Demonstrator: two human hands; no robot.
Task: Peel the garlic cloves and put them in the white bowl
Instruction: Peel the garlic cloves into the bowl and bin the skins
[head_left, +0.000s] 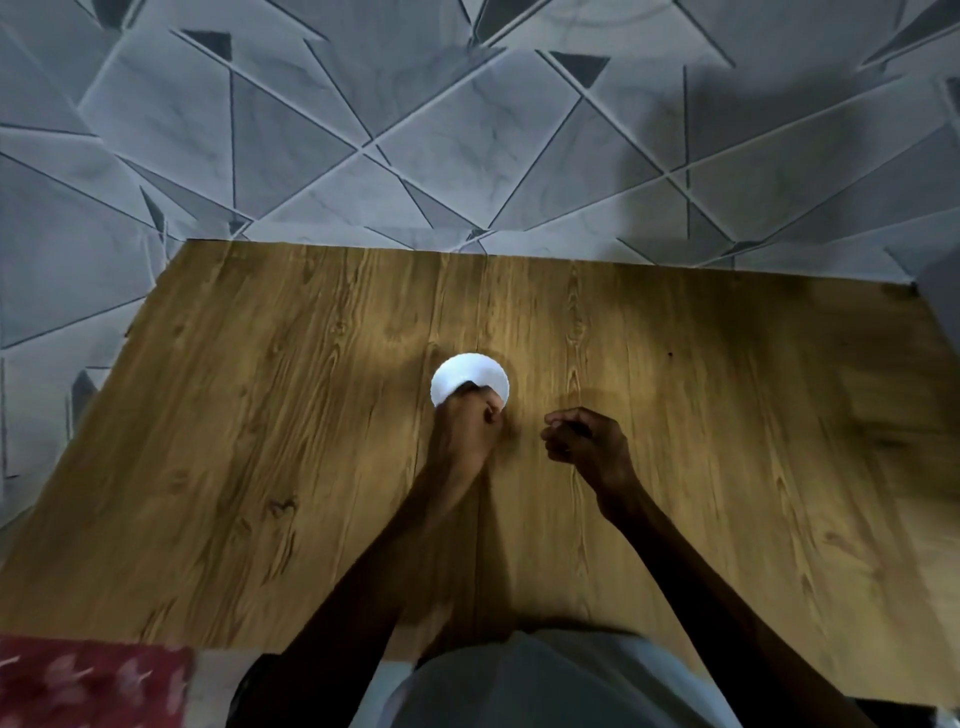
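The white bowl (470, 371) sits near the middle of the wooden desk (260, 415); the left hand (467, 423) is at the bowl's near edge and hides part of the rim, with its fingers curled in; the right hand (584, 441) is just beside it, away from the bowl, with its fingers curled too; both hands are dark and blurry, so I cannot tell if they hold anything.
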